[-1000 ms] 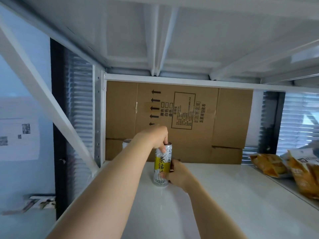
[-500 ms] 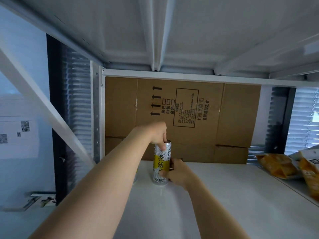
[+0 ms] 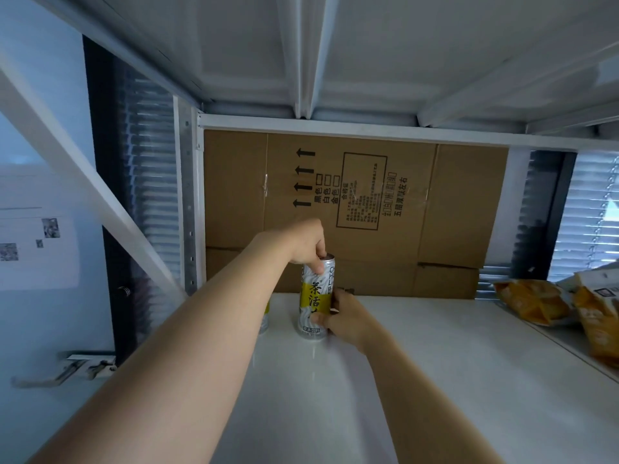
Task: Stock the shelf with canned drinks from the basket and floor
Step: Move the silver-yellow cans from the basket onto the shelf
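The fingers (image 3: 316,267) of the left hand (image 3: 303,244) were curled down over the top rim of a can (image 3: 315,296), pinching it from above. The fingers of the right hand (image 3: 345,316) were wrapped around the can's lower half from its right side, one fingertip lying across the front near the base. The can, silver-grey with a yellow band and dark characters, stood upright between the two hands, with its bottom on the white shelf (image 3: 435,363) near the back left corner.

Just to its left, a second can (image 3: 264,321) with the same yellow band stood on the shelf, mostly hidden behind the left forearm. That made two cans in view.

Behind them, a brown cardboard box (image 3: 462,212) printed with four arrows and framed text stood against the back of the shelf; what it held could not be told. At the right edge lay orange snack bags (image 3: 532,303), at least two, their exact number unclear. A paper sheet (image 3: 33,249) hung on the wall at far left.
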Tool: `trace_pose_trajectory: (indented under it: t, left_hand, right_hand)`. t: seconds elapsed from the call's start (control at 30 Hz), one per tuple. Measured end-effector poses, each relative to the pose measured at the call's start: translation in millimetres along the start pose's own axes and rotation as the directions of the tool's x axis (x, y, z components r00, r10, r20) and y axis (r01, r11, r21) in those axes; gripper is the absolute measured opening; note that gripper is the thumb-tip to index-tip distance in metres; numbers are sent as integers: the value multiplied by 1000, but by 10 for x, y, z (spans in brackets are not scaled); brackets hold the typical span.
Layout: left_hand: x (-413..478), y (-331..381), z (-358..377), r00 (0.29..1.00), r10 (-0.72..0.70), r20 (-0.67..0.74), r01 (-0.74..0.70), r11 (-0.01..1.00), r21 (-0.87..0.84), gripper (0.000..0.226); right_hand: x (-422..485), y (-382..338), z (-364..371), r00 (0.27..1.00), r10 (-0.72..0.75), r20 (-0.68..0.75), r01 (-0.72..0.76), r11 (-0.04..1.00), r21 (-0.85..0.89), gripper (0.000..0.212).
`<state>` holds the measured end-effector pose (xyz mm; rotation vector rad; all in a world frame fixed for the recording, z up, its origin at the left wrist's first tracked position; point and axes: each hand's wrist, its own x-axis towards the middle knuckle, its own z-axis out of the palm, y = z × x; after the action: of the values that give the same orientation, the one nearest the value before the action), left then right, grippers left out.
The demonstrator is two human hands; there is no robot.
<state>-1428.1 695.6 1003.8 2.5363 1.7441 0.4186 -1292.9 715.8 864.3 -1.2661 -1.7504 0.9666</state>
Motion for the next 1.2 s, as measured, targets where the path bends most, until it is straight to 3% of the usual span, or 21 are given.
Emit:
trace_pose_trajectory:
  t: [0.2, 0.27, 0.4, 0.53, 0.63, 0.73, 0.83, 1.03, 1.13, 1.2]
  left_hand:
    - [-104, 8, 36, 999, -13, -42, 13, 1000, -16, 46]
    - [-149, 19, 61, 998, -25, -58, 24, 1000, -18, 44]
    - [-296, 10, 131, 992, -50, -118, 42, 997, -69, 44]
    - [-493, -1, 131, 926, -117, -359, 42, 977, -210, 46]
    - [-735, 53, 86, 824, -195, -532, -5, 936, -352, 40]
    - [-1006, 120, 103, 759, -332, -560, -25, 844, -535, 34]
    - [-1233, 140, 207, 730, -467, -500, -42, 699, -714, 33]
    - [-1639, 254, 413, 671, -656, -345, -129, 355, -926, 16]
    - [-1932, 341, 490, 681, -669, -300, -146, 277, -950, 21]
    - [-2180, 428, 528, 695, -651, -305, -154, 280, -948, 22]
  right_hand:
    - [-142, -141, 4, 998, 62, 16, -62, 997, -35, 49]
    - [-159, -199, 27, 997, 77, 23, -74, 990, -121, 48]
    - [-167, -287, 4, 996, 55, -63, -67, 974, -218, 40]
    - [-481, -604, -148, 991, -26, -133, -18, 947, -322, 15]
    - [-761, -797, -235, 969, 9, -246, -55, 982, -180, 25]
    - [-1045, -926, -211, 939, 47, -341, -37, 999, 35, 13]
    - [-1340, -1055, -96, 918, 54, -393, 19, 984, 179, 10]
    - [-1934, -1159, 210, 918, 50, -394, 83, 946, 315, 19]
    - [-2221, -1123, 295, 919, 96, -382, 58, 927, 371, 18]
    - [-2429, -1110, 331, 914, 127, -385, 50, 907, 418, 17]
